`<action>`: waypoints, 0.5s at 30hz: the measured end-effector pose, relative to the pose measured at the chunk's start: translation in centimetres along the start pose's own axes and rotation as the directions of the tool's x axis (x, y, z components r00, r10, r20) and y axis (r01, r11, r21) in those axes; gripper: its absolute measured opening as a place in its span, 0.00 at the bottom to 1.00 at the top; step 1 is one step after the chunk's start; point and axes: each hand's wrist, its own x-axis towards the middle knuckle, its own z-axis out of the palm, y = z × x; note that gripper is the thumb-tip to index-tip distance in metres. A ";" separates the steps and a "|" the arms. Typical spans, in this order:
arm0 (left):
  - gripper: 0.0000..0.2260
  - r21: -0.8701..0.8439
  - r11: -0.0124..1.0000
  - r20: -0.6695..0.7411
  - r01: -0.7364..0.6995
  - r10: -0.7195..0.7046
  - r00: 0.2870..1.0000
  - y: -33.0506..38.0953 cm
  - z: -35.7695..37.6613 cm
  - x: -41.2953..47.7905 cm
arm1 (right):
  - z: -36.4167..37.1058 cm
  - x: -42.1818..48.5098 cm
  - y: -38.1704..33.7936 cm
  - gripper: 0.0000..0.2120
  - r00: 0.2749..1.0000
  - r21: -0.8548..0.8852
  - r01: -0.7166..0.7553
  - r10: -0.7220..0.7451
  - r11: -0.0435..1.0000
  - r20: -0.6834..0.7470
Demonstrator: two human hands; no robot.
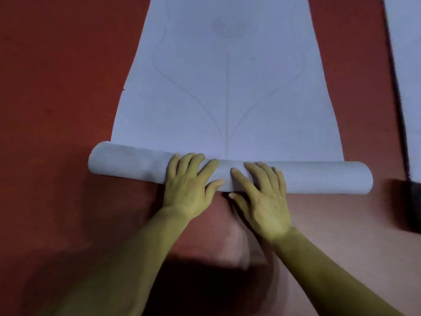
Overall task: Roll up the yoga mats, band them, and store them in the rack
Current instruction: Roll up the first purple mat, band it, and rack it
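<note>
A pale lavender yoga mat (227,87) with faint curved line markings lies flat on the red floor and stretches away from me. Its near end is rolled into a grey tube (127,164) that lies across the view from left to right. My left hand (189,185) presses on top of the roll near its middle with straight, spread fingers. Just to the right, my right hand (262,197) lies flat on the roll in the same way, its thumb down at the roll's near side. No band shows.
The red carpeted floor (57,99) surrounds the mat. A second pale mat (407,76) lies flat along the right edge of the view, with a dark shape (412,206) below it. My shadow falls on the floor at the bottom.
</note>
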 end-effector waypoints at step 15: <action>0.22 -0.023 0.987 -0.098 -0.156 0.153 0.983 -1.7 0.9 1.8 | 0.1 3.0 1.8 0.23 0.998 -0.003 0.051 -0.051 0.999 0.046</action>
